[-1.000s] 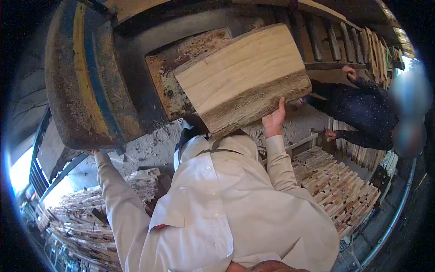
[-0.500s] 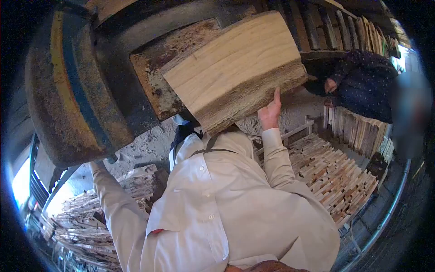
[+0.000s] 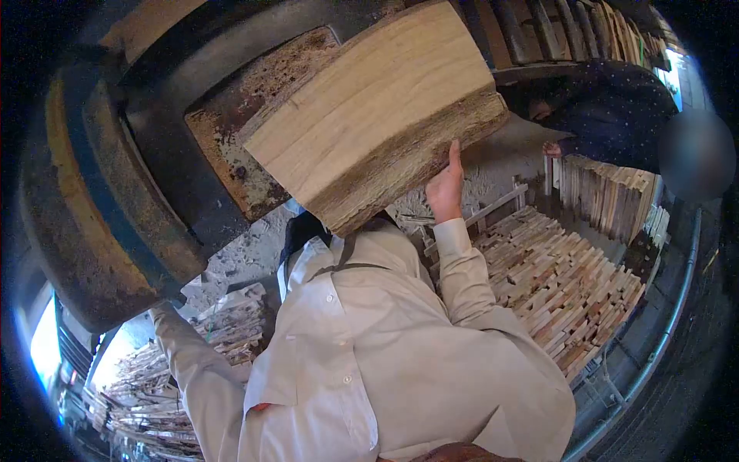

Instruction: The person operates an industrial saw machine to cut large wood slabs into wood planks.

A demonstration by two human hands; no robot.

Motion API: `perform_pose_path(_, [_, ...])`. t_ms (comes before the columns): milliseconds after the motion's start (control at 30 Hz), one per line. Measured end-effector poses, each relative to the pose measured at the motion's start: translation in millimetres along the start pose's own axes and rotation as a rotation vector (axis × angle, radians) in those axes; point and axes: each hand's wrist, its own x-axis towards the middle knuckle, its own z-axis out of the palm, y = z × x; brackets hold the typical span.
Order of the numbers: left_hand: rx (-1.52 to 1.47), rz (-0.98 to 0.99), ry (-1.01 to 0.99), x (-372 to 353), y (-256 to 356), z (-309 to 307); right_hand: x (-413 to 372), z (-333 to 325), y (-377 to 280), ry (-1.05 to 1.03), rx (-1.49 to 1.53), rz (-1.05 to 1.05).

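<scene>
A thick wood block (image 3: 377,100) with a smooth pale sawn face and a rough bark side lies over the machine's rusty plate (image 3: 258,185). At its near side is my right hand (image 3: 446,189), thumb up along the bark, palm against the block, the other fingers mostly hidden below. My left arm (image 3: 185,350) reaches up to the lower end of the machine's rounded housing (image 3: 108,208), marked with yellow and blue stripes. That housing hides my left hand almost entirely, so its fingers do not show.
Stacked short wood strips (image 3: 554,285) fill a rack at right, near upright slats (image 3: 604,192). Another person in a dark dotted garment (image 3: 616,108) bends there. Offcuts (image 3: 154,393) are heaped at lower left. Sawdust covers the floor (image 3: 250,254).
The block, machine and right hand appear shifted left in view, partly as the camera turns. My right hand stays at the block's bark side. The other person bends lower.
</scene>
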Motion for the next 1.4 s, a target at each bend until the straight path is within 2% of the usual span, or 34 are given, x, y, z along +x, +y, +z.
perform_pose_path(100, [0.006,0.007,-0.010,3.4,-1.0,-1.7,-15.0,14.7,-3.6,0.291,-0.527,-0.310])
perform_pose_path(200, [0.010,0.006,-0.017,3.5,-3.4,-3.8,-28.1,38.0,-13.8,0.331,-0.893,-0.805])
perform_pose_path(300, [0.014,0.012,-0.017,5.4,-6.5,-11.6,-36.2,55.6,-41.4,0.035,-1.512,-1.084])
perform_pose_path(400, [0.025,0.021,-0.020,6.5,-7.1,-10.3,-37.6,84.6,-37.9,-0.207,-1.580,-1.178])
perform_pose_path(500, [0.029,0.026,-0.024,7.8,-11.1,-15.4,-48.1,113.5,-27.7,-0.343,-1.710,-1.085])
perform_pose_path(700, [0.042,0.016,-0.026,8.8,-14.0,-16.0,-70.1,115.6,-24.5,-0.654,-1.605,-1.012])
perform_pose_path(800, [0.040,0.013,-0.028,7.9,-10.4,-17.2,-72.3,88.8,-18.5,-0.670,-1.437,-1.033])
perform_pose_path(900, [0.041,0.012,-0.024,10.0,-9.6,-19.0,-77.5,58.2,-17.9,-0.164,-1.260,-1.023])
perform_pose_path(967, [0.036,0.008,-0.021,9.7,-7.1,-16.3,-69.7,41.6,-16.7,0.226,-1.167,-0.937])
perform_pose_path(1033, [0.038,0.007,-0.022,9.1,-6.7,-15.6,-32.4,-24.4,-0.6,0.202,-0.750,-0.430])
perform_pose_path(1067, [0.038,0.008,-0.023,9.2,-6.7,-15.0,-27.0,-26.3,-5.1,0.055,-0.397,-0.144])
perform_pose_path(1100, [0.041,0.007,-0.023,8.0,-6.8,-14.6,-21.5,-28.2,-9.6,0.017,-0.069,0.161])
perform_pose_path(1200, [0.034,0.007,-0.017,8.1,-0.2,-14.8,-13.5,-8.2,7.6,-0.192,0.215,0.232])
perform_pose_path(1300, [0.025,0.004,-0.013,6.4,2.5,-10.6,-10.7,11.7,14.8,-0.099,0.214,0.202])
perform_pose_path(1400, [0.018,-0.013,0.005,4.6,4.9,-8.8,-20.2,13.8,-2.4,-0.119,0.116,0.038])
